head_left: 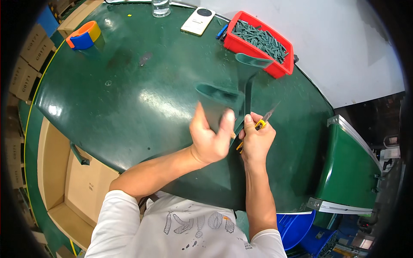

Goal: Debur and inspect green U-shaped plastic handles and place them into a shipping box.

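Over the green tabletop, my left hand (210,136), partly smeared by motion, grips a dark green moulded part (217,95) with a broad, cupped end. My right hand (258,139) is closed round a yellow utility knife (260,125), its blade out and pointing up to the right. The right thumb and fingers also pinch a narrow dark green strip (248,92). This strip runs up to a second flared green end (251,61) near the red bin. Whether both flared ends belong to one piece, I cannot tell.
A red bin (289,60) full of small dark green pieces stands at the far right, with a blue pen (222,32) beside it. Farther left are a phone (198,21), a glass (161,8) and an orange-and-blue tape-like ring (84,36). An open carton (86,185) sits at lower left.
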`<state>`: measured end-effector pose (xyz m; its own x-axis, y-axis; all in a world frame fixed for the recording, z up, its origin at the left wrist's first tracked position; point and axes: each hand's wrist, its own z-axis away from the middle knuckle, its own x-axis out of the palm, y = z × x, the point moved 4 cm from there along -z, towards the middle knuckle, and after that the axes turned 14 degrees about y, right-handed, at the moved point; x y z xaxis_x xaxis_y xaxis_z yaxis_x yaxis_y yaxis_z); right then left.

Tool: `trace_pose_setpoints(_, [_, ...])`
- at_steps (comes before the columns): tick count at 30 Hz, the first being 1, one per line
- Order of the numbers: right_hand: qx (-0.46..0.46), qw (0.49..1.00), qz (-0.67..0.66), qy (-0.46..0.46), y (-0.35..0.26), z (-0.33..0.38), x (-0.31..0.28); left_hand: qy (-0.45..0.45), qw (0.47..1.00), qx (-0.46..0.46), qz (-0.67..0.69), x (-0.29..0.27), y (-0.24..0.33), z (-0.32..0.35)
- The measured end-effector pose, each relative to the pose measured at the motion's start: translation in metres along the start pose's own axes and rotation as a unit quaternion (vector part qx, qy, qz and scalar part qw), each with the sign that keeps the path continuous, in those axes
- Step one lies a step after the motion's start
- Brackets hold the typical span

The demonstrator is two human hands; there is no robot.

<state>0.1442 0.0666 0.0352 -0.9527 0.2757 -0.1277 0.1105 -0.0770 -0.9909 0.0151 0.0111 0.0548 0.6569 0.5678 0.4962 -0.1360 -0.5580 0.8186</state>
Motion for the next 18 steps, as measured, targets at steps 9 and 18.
trace_pose_setpoints(9, [0.102,0.991,-0.014,-0.087,0.004,-0.010,-0.012,-0.101,0.974,0.169,-0.112,-0.006,0.000,0.008])
trace_pose_setpoints(18, [0.216,0.966,-0.100,-0.100,0.008,0.002,-0.014,-0.127,0.938,0.299,-0.120,-0.002,0.004,0.005])
